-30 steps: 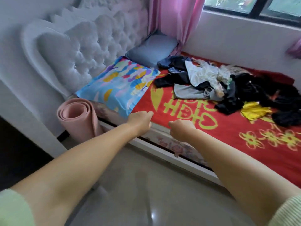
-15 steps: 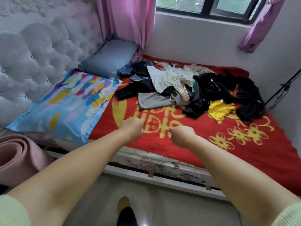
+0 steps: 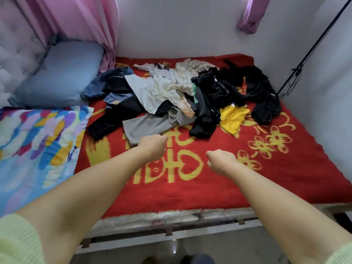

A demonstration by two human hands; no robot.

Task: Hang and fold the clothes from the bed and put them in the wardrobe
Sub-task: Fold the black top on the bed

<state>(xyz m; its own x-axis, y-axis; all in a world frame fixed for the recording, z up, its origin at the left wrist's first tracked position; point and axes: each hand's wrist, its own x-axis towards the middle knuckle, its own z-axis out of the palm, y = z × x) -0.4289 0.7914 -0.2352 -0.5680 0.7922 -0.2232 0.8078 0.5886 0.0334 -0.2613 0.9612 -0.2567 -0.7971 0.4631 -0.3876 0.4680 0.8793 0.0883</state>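
Now, clothes pile (image 3: 182, 98) heaped mid-bed (image 3: 285, 178), beyond both my fists. Left hand (image 3: 152, 146) curled, empty; right hand (image 3: 222, 161) curled, empty, both over blanket. Risk: garments tangled, pulling grey piece (image 3: 144, 125) may drag others off. Wardrobe, hangers out of view. Black items merge, count unclear. Fingertips hidden.

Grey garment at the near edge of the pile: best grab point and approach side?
Judging by its pose, pinch the grey garment at its free near-left edge, coming from the near side. That part lies flat on the red blanket, uncovered, just past the left hand; its far end is tucked under the white top.
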